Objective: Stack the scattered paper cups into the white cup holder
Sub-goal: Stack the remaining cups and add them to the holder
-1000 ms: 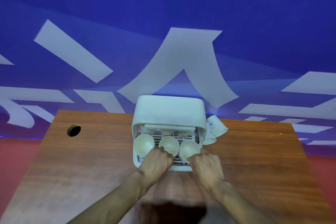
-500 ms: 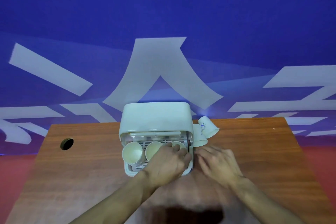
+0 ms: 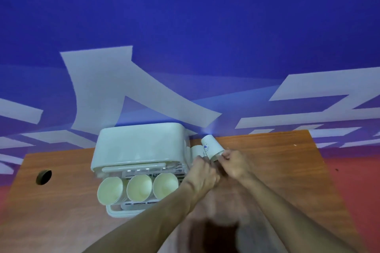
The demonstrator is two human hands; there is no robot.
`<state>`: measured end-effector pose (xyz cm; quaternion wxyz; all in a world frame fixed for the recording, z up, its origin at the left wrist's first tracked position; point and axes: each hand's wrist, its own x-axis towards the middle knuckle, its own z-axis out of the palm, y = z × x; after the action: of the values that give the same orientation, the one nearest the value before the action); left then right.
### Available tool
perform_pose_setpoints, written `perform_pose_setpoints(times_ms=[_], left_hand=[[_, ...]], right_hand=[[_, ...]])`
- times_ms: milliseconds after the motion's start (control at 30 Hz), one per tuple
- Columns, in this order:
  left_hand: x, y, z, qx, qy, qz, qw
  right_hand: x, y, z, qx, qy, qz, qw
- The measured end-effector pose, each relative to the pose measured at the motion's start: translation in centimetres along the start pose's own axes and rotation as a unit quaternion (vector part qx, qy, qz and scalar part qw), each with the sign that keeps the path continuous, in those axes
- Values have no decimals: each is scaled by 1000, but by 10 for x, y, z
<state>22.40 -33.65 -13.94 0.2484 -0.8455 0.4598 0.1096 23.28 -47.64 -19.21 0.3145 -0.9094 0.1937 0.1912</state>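
The white cup holder (image 3: 141,144) stands at the back of the wooden desk, its front open. Three paper cups (image 3: 138,188) lie side by side on its pulled-out rack, mouths toward me. Two more paper cups lie just right of the holder: a printed cup (image 3: 211,147) on its side and a plain cup (image 3: 197,151) against the holder's wall. My right hand (image 3: 236,163) pinches the rim of the printed cup. My left hand (image 3: 202,172) is curled at the plain cup; its fingertips are hidden, so its grip is unclear.
The wooden desk (image 3: 277,170) reaches right to an edge over a red floor. A round cable hole (image 3: 43,176) sits at the desk's left. A blue wall with white shapes rises right behind the holder. A dark blurred shape lies at the bottom centre.
Both hands have left the holder's rack and moved right and back to the two cups beside it. My right hand has taken hold of the printed cup's rim.
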Motion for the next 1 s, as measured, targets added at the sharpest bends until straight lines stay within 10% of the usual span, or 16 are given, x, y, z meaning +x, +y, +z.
perform_pose_setpoints(times_ms=[400,600,800,1000], left_hand=[[43,-12,24,-36,-41,-34,998],[44,-13,4,-169,-18,-136,976],[41,20,19,-310,-6,-231,922],[13,39,28,-206,66,-16,976]], right_hand=[[52,18,28,271,43,139,952],[5,52,-15,-54,235,-50,969],[-32,89,-28,-219,214,-188,933],[-43,94,-24,-234,184,-226,928]])
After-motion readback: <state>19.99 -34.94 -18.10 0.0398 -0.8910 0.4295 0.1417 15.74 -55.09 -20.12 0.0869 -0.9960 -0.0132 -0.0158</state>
